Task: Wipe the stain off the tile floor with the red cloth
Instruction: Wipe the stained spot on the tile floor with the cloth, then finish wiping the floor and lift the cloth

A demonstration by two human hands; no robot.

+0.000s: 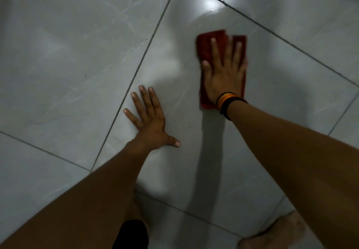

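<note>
Pressing the red cloth (204, 52) flat on the tile floor (77, 54), right of frame centre.

The right hand (225, 73) lies open on the cloth, fingers spread, gripping nothing; striped wristbands (228, 103) circle its wrist. The left hand (150, 120) rests open, palm down, on bare tile at centre. Dark grout lines (155, 31) cross nearby. No stain is discernible.

Indoor room, likely home: glossy grey marbled tile floor (77, 64), dark grout lines (147, 54), dim light.
</note>
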